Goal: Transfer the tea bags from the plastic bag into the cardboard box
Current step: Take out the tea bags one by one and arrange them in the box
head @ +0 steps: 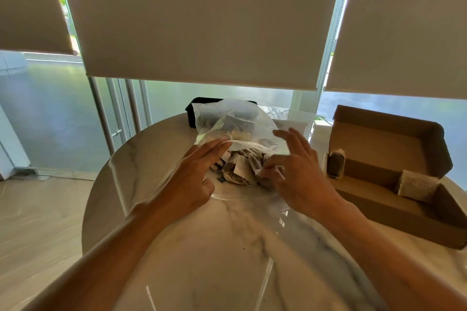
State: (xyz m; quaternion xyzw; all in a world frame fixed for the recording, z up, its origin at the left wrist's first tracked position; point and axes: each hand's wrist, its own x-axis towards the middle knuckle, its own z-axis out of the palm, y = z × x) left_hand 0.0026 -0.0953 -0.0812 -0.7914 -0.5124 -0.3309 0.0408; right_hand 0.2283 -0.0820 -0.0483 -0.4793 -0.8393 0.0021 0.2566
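Crumpled plastic bag [235, 121] (clear) — tagged tea bags [242, 166] heaped inside.

Head view looks down, close, over table [227, 247].

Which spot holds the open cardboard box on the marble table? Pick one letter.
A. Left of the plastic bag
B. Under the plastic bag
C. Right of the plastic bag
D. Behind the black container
C: the open cardboard box sits at the table's right side, to the right of the plastic bag and of the right hand, with a couple of tea bags already inside.
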